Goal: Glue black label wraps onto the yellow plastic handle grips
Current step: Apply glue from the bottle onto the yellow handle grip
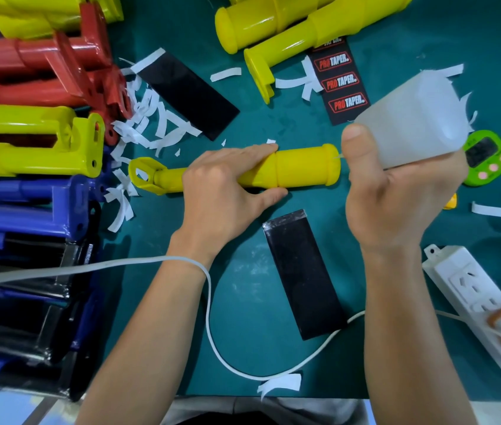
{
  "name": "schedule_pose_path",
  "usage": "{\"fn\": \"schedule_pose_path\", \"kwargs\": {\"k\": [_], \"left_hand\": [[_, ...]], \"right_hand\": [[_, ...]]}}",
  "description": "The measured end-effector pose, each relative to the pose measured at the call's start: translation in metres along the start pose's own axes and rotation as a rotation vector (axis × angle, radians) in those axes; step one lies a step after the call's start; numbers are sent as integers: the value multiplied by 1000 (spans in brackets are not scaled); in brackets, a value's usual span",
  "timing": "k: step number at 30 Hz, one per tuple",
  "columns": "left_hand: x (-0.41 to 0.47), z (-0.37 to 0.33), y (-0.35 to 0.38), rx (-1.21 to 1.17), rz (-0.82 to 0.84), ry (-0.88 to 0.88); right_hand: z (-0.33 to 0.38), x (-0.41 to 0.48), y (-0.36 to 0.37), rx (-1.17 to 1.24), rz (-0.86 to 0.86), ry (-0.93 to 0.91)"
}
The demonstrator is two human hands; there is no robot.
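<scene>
Left hand (221, 191): fingers and thumb curled round the yellow handle grip (304, 167), pinning it on the green mat (243, 317). Right hand (390, 194) clasps the glue bottle (418, 118), nozzle at the grip's far end. Black label wrap (301, 271) lies just below the left thumb. Risk: over-squeezing could run glue onto the mat or fingers, and a loose hold would let the grip roll.

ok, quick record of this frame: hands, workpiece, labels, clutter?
left hand: grips the yellow handle grip lying on the green mat
right hand: holds a translucent squeeze bottle, nozzle at the grip's wide end
labels: black wrap loose on the mat nearer the person; second black wrap beyond the grip; printed label strip farther right
clutter: white paper strips, power strip, green timer
</scene>
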State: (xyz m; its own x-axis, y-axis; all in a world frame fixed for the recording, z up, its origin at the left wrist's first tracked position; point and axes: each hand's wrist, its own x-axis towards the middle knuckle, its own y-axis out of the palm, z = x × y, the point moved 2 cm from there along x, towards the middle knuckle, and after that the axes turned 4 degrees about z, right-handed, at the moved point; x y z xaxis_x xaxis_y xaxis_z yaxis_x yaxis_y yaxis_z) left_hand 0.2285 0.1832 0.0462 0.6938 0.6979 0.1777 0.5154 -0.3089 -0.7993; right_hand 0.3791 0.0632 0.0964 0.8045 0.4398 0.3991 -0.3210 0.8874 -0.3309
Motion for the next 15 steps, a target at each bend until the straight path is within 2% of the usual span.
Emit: {"fn": "schedule_pose_path", "kwargs": {"k": [8,15], "left_hand": [[0,-1,-1,-12,9,-15],[1,0,-1,-7,10,-11]], "right_hand": [[-13,6,-3,93,15,144],[-2,-5,9,-3,69,35]]}}
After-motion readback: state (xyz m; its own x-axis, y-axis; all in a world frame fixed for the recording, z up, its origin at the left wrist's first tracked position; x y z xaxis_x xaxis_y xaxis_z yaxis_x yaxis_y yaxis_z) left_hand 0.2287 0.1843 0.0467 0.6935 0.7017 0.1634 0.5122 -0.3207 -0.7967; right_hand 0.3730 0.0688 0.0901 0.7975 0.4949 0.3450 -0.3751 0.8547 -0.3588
